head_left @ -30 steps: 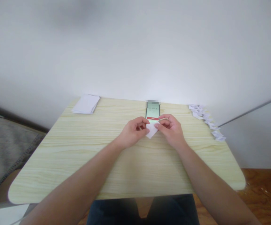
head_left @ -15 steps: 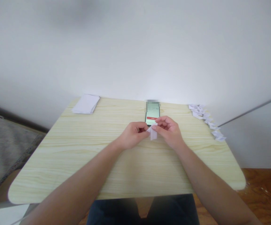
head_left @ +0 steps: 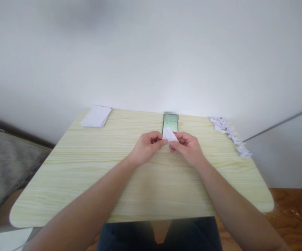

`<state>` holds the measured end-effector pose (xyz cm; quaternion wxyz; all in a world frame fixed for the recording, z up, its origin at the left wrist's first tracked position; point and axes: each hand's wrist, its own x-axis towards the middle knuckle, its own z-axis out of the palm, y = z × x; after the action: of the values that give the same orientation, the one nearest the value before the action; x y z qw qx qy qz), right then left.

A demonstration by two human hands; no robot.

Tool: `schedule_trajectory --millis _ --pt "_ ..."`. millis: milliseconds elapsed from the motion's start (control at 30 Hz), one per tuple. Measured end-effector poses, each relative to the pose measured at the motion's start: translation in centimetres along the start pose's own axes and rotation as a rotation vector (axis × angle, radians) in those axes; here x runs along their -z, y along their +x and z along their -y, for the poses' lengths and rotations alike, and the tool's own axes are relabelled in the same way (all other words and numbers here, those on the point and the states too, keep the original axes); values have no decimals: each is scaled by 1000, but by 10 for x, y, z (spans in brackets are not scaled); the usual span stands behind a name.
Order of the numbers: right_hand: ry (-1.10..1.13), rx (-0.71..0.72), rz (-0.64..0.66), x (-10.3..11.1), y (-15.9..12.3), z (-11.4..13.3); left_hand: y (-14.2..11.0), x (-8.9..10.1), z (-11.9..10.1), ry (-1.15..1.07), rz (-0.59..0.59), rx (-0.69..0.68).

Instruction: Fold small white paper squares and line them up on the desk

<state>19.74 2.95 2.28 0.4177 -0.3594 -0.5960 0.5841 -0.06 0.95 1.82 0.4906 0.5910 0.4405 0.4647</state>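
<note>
A small folded piece of white paper (head_left: 170,135) is held up between both hands above the middle of a light wooden table (head_left: 114,181). My left hand (head_left: 148,147) pinches its left side with fingers curled. My right hand (head_left: 188,148) pinches its lower right side, fingers also closed. Just behind the paper a phone (head_left: 170,122) lies on the table with its screen lit.
A stack of white paper sheets (head_left: 96,116) lies at the table's far left corner. Several small folded white paper pieces (head_left: 231,135) run along the far right edge. A white wall stands behind the table; wooden floor shows at the right.
The paper hung point-down between my hands; now it is turned upward and held higher, in front of the phone. Both hands stayed close together.
</note>
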Motion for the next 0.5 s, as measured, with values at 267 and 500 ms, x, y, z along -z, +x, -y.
schedule_trajectory --millis 267,500 --pt "-207 97 -210 0 -2 -7 -3 -1 -6 -128 -88 -1" --pt "-131 83 -179 -4 -6 -7 -2 -3 -10 -256 -83 -29"
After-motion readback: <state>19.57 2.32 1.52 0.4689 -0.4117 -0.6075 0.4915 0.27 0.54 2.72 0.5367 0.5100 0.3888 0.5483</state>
